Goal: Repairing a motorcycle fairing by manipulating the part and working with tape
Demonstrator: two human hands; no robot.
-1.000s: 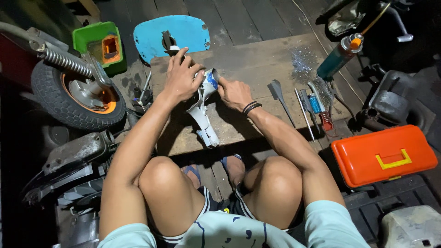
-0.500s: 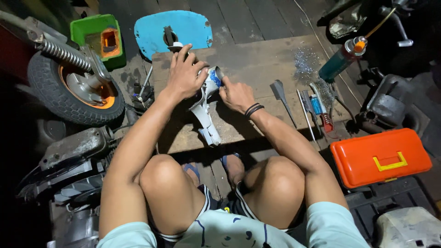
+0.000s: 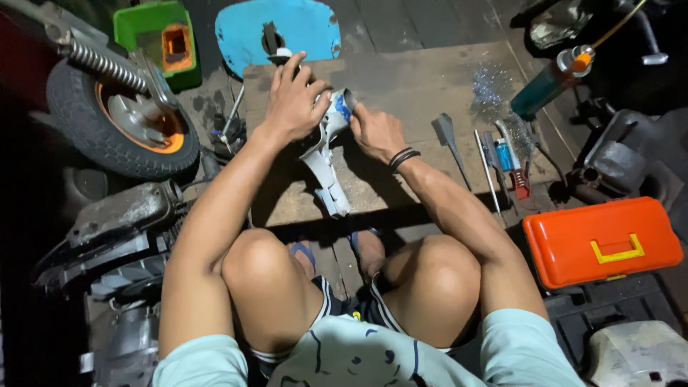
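Note:
I squat over a low wooden board. My left hand grips the upper end of a long white plastic panel with blue marks on it. My right hand, with dark bands on the wrist, holds the same panel from the right side near its top. The panel's lower end rests on the board close to my knees. What lies under my palms is hidden.
A blue curved cover and a green box lie at the back. A wheel with an orange hub stands left. Screwdrivers and hand tools, a spray can and an orange toolbox sit right.
Both hands stay on the white panel with only slight shifts of the fingers. The view has drifted a little.

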